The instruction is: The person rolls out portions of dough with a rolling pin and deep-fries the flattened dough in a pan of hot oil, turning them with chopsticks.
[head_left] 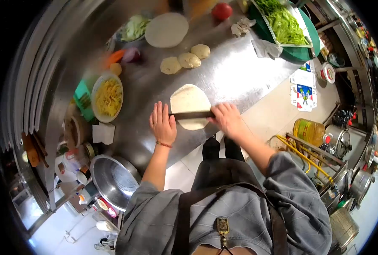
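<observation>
A flat, roughly oval sheet of dough (190,98) lies on the steel table. Across its near part runs a dark rolling pin (193,114), with dough showing on both sides of it. My left hand (162,124) rests flat at the pin's left end, fingers stretched forward. Curled over the right end is my right hand (226,118). Beyond the sheet, three rounds of dough (189,60) sit in a row, touching or nearly so. Farther back is a pale round disc (167,29).
On the left stand a bowl of yellow shreds (108,97) and, lower, a large steel basin (116,180). A tray of green vegetables (285,26) and a tomato (221,11) are at the back. An oil jug (308,132) stands right, beyond the table edge.
</observation>
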The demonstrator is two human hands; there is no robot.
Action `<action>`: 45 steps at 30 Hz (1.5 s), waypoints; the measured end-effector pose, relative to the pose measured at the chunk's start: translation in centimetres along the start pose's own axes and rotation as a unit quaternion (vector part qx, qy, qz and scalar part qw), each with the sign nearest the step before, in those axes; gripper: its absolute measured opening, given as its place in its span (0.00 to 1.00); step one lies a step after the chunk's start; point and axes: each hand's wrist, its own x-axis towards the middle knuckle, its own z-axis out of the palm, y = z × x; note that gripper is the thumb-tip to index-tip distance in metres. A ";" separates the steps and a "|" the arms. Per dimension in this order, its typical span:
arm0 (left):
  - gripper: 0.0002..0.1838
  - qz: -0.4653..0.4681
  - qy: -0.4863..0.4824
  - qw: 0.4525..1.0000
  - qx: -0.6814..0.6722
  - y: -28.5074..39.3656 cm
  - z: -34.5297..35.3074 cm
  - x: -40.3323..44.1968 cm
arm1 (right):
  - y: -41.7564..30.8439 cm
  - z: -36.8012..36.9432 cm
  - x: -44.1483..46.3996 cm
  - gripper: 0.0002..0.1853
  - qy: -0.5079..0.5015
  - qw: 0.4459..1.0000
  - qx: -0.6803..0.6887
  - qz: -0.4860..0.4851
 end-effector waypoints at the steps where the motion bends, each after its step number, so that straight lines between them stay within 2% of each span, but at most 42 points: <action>1: 0.29 0.017 0.009 1.000 -0.007 0.6 -0.6 0.1 | -1.4 -0.2 -2.5 0.21 0.015 0.998 0.016 0.051; 2: 0.29 0.019 0.007 1.000 -0.009 1.2 -0.4 1.0 | -2.6 0.5 -5.5 0.22 -0.007 0.991 0.057 0.120; 4: 0.30 0.136 -0.091 0.985 0.061 2.6 0.7 2.9 | -3.3 2.4 -8.8 0.22 0.004 0.978 0.062 0.197; 5: 0.31 0.165 -0.087 0.981 0.049 3.7 1.2 4.8 | -3.2 2.6 -9.5 0.22 -0.002 0.977 0.064 0.202; 7: 0.32 0.241 -0.062 0.968 0.016 6.3 2.3 12.6 | -1.4 4.1 -7.8 0.22 0.119 0.975 -0.040 0.185; 8: 0.32 0.282 -0.064 0.957 -0.014 7.2 3.0 14.6 | -0.5 3.9 -6.8 0.21 0.125 0.966 -0.038 0.225; 9: 0.32 0.284 -0.077 0.956 -0.015 7.4 4.3 15.7 | 0.1 3.0 -5.7 0.21 0.148 0.955 -0.026 0.254; 11: 0.35 0.378 -0.096 0.921 0.004 8.2 6.1 18.2 | 0.3 2.4 -5.4 0.21 0.183 0.941 -0.022 0.283; 13: 0.35 0.367 -0.129 0.921 0.013 7.2 4.7 16.9 | -1.6 2.5 -6.8 0.20 0.034 0.937 0.112 0.329; 16: 0.33 0.327 -0.195 0.925 0.015 2.2 1.0 12.0 | -7.4 3.6 -10.2 0.24 -0.096 0.905 0.212 0.355; 18: 0.32 0.309 -0.215 0.927 0.017 -1.7 -1.7 8.0 | -9.9 4.9 -11.3 0.22 -0.098 0.914 0.231 0.320; 20: 0.31 0.278 -0.238 0.930 0.027 -4.8 -3.9 4.5 | -10.9 5.2 -10.6 0.21 -0.167 0.901 0.257 0.308; 23: 0.29 0.259 -0.218 0.937 0.083 -6.2 -5.5 2.1 | -10.9 6.4 -10.4 0.21 -0.196 0.907 0.272 0.254; 24: 0.29 0.256 -0.215 0.939 0.085 -5.6 -5.4 2.8 | -10.6 6.3 -10.3 0.21 -0.196 0.908 0.272 0.250; 26: 0.28 0.255 -0.140 0.957 0.003 -2.4 -4.3 5.8 | -9.6 5.6 -10.6 0.22 -0.035 0.915 0.301 0.265; 27: 0.29 0.257 -0.165 0.952 -0.009 -0.8 -2.6 7.8 | -8.6 5.0 -10.2 0.21 -0.049 0.889 0.331 0.312; 28: 0.29 0.258 -0.188 0.947 -0.024 1.0 -0.4 9.9 | -7.3 4.2 -9.4 0.20 -0.115 0.846 0.359 0.376; 30: 0.30 0.298 -0.127 0.946 0.032 4.3 3.3 12.6 | -5.5 4.3 -9.4 0.19 -0.086 0.828 0.347 0.431; 32: 0.31 0.328 -0.119 0.935 0.065 9.0 4.2 15.3 | -4.4 4.6 -9.8 0.18 0.016 0.829 0.290 0.479; 34: 0.30 0.330 -0.081 0.940 0.037 12.4 6.3 16.6 | -4.5 2.4 -8.0 0.15 0.064 0.834 0.319 0.446; 36: 0.29 0.372 -0.100 0.922 0.037 14.8 8.2 17.7 | -3.5 3.7 -7.8 0.15 0.031 0.867 0.249 0.431; 37: 0.29 0.393 -0.055 0.918 0.012 15.6 7.0 17.2 | -3.0 3.3 -7.5 0.16 0.074 0.877 0.248 0.405; 39: 0.30 0.292 0.042 0.927 -0.232 14.9 4.7 15.3 | -1.2 1.1 -7.7 0.15 0.105 0.892 0.205 0.390; 40: 0.30 0.220 0.105 0.909 -0.339 13.7 3.8 13.9 | 0.1 -0.1 -8.2 0.14 0.115 0.897 0.187 0.383; 41: 0.31 0.183 0.123 0.895 -0.388 11.3 2.0 12.3 | 1.8 -0.6 -8.1 0.15 0.116 0.908 0.154 0.372; 43: 0.30 0.070 0.133 0.929 -0.337 6.5 0.4 7.1 | 5.5 -0.8 -6.1 0.17 0.097 0.920 0.093 0.368; 45: 0.31 -0.049 0.114 0.939 -0.320 3.4 0.7 1.5 | 7.7 -0.9 -4.7 0.18 0.069 0.930 0.063 0.356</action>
